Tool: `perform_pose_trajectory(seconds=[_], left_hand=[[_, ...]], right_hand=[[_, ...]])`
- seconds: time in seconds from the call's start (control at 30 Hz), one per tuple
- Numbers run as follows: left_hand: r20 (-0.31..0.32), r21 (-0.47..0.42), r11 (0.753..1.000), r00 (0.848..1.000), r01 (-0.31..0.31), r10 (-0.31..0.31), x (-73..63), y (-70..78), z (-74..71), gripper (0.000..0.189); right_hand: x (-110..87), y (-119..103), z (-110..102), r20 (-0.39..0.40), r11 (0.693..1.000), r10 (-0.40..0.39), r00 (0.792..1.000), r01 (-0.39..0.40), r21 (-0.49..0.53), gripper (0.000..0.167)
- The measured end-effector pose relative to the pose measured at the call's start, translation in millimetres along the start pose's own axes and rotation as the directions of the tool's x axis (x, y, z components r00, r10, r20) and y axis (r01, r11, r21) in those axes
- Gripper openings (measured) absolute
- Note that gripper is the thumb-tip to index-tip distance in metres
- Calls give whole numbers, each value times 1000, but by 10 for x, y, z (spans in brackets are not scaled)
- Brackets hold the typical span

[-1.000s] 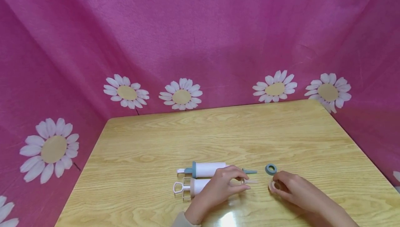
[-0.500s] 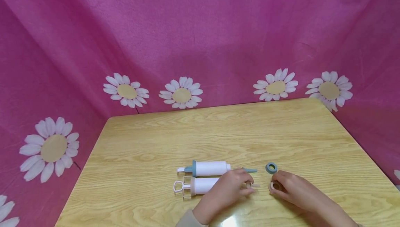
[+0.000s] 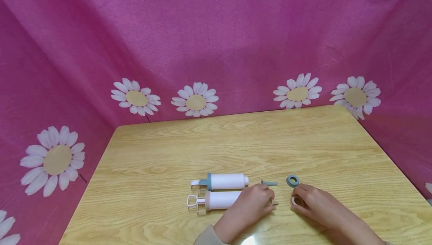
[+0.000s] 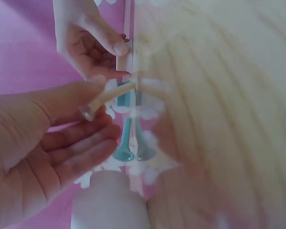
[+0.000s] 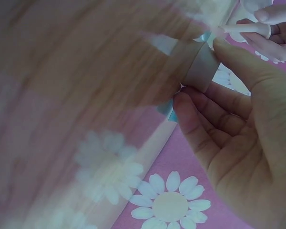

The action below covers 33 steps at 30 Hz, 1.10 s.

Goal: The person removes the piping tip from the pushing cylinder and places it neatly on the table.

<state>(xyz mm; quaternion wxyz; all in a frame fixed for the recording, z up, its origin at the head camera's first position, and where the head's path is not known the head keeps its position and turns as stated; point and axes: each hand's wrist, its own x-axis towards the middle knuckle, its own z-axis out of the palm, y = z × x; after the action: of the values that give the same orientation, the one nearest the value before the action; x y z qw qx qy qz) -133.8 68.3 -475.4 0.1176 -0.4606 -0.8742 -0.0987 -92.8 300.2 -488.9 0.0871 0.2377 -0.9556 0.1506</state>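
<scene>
My left hand [image 3: 249,204] pinches a beige cone-shaped nozzle [image 4: 113,94] at its wide end between thumb and fingers. Its narrow tip points right, toward the other hand. A beige ring [image 5: 203,70] stands at the fingertips of my right hand [image 3: 317,204], thumb on one side and fingers on the other. Just beyond the ring lies a matching teal ring [image 3: 289,183]. A teal nozzle [image 3: 270,184] rests on the table past the left hand. Left of it lies a white syringe-like barrel with a teal end [image 3: 227,181]; the left hand partly covers a second barrel with a beige end [image 3: 221,200].
Both barrels lie side by side on a wood-grain table [image 3: 189,147], plunger handles to the left. A white plunger loop [image 3: 191,200] sticks out of the nearer one. Pink flowered cloth [image 3: 216,42] hangs along the table's back and sides.
My left hand has shifted slightly right with the beige nozzle, uncovering the front end of the teal-ended barrel. My right hand and the beige ring have stayed nearly in place.
</scene>
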Motion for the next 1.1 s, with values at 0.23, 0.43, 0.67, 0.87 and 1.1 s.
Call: perform_pose_trajectory(seconds=[0.23,0.43,0.67,0.87,1.1], left_hand=[[6,118,993,1000,14,-14,2,37,9,21],[47,145,989,998,30,-37,2,73,37,20],[113,181,980,988,80,-102,24,118,75,20],[99,195,979,991,66,-87,20,115,71,20],[81,185,981,993,65,-81,13,111,69,20]], right_hand=[[2,-1,-17,27,1000,2,1000,-2,16,21],[-10,11,-3,1,1000,-13,1000,12,14,22],[-28,30,14,-32,1000,-31,999,31,2,23],[-19,26,-3,-10,1000,-17,1000,17,2,22],[-6,18,-25,63,999,39,997,-41,25,19]])
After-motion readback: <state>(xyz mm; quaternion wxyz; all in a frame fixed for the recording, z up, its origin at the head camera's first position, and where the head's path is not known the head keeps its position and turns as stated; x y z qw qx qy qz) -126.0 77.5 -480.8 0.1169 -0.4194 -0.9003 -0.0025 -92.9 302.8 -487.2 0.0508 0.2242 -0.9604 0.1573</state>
